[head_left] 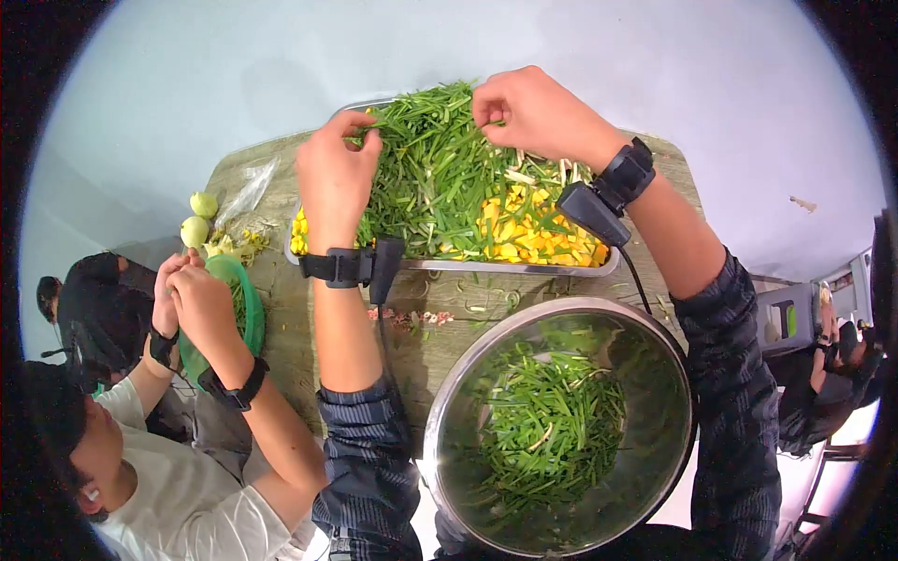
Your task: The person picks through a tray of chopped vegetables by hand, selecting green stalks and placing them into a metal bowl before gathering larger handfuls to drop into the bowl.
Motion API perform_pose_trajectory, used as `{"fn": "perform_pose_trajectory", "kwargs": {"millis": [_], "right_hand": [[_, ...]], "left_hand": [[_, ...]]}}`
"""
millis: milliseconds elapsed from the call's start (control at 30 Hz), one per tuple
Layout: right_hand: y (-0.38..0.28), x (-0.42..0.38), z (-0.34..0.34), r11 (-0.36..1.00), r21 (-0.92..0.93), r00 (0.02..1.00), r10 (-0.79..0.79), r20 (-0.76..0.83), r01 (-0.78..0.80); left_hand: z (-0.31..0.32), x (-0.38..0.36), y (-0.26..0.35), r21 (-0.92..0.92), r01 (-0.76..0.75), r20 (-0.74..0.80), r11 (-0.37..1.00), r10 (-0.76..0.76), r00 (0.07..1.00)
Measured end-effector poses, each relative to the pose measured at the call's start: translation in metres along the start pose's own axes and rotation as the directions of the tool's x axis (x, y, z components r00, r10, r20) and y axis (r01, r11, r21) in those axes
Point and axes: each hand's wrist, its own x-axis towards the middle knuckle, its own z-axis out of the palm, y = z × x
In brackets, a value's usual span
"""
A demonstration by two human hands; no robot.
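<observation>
A metal tray (449, 266) holds a broad heap of cut garlic chives (426, 178). My left hand (337, 168) is over the tray's left side, its fingers curled round a few chive pieces at the heap's edge. Above the heap's right side, my right hand (538, 112) pinches a small green chive piece between thumb and fingers. Yellow diced pieces (524, 229) lie in the tray's front right part, with pale cut stalks behind them. Closer to my body stands a big steel bowl (655, 374), with more cut chives (552, 430) inside.
Left of me, a person's hands (192, 285) are together above a green basket (251, 304). Two round pale-green vegetables (195, 230) and a clear plastic bag (251, 192) lie on the wooden table (281, 318). Small reddish scraps (412, 319) lie before the tray. Other people sit farther off.
</observation>
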Motion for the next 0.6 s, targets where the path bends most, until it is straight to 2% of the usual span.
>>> {"fn": "perform_pose_trajectory", "kwargs": {"millis": [67, 167, 300, 367, 433, 467, 533, 600], "right_hand": [[-0.003, -0.003, -0.007, 0.998, 0.017, 0.998, 0.066, 0.008, -0.066], [0.008, -0.006, 0.001, 1.000, -0.010, 1.000, 0.023, 0.014, -0.023], [0.001, -0.008, -0.005, 0.999, -0.023, 1.000, -0.029, -0.001, 0.029], [-0.003, -0.011, -0.013, 1.000, 0.017, 1.000, 0.021, -0.010, -0.021], [-0.019, -0.019, -0.033, 0.999, 0.042, 1.000, -0.001, -0.003, 0.001], [-0.029, -0.024, -0.045, 0.997, 0.067, 1.000, -0.024, 0.006, 0.024], [-0.057, -0.041, -0.071, 0.987, 0.163, 1.000, -0.016, 0.020, 0.012], [-0.080, -0.063, -0.097, 0.953, 0.300, 0.996, 0.008, 0.089, -0.035]], "left_hand": [[0.000, 0.000, -0.003, -0.010, -0.003, -0.018, 1.000, 0.002, 1.000], [0.003, 0.003, -0.008, 0.036, -0.062, -0.017, 0.997, 0.062, 0.998], [-0.004, 0.002, 0.000, -0.052, -0.053, 0.000, 0.997, 0.053, 0.999], [-0.009, 0.001, 0.008, -0.103, -0.039, 0.005, 0.994, 0.040, 0.999], [-0.021, -0.001, 0.025, -0.396, -0.068, 0.043, 0.916, 0.093, 0.995], [-0.030, -0.005, 0.035, -0.395, -0.065, 0.042, 0.916, 0.089, 0.995], [-0.057, -0.020, 0.064, -0.638, -0.079, 0.064, 0.766, 0.155, 0.986], [-0.089, -0.039, 0.089, -0.647, -0.136, 0.125, 0.750, 0.280, 0.952]]}}
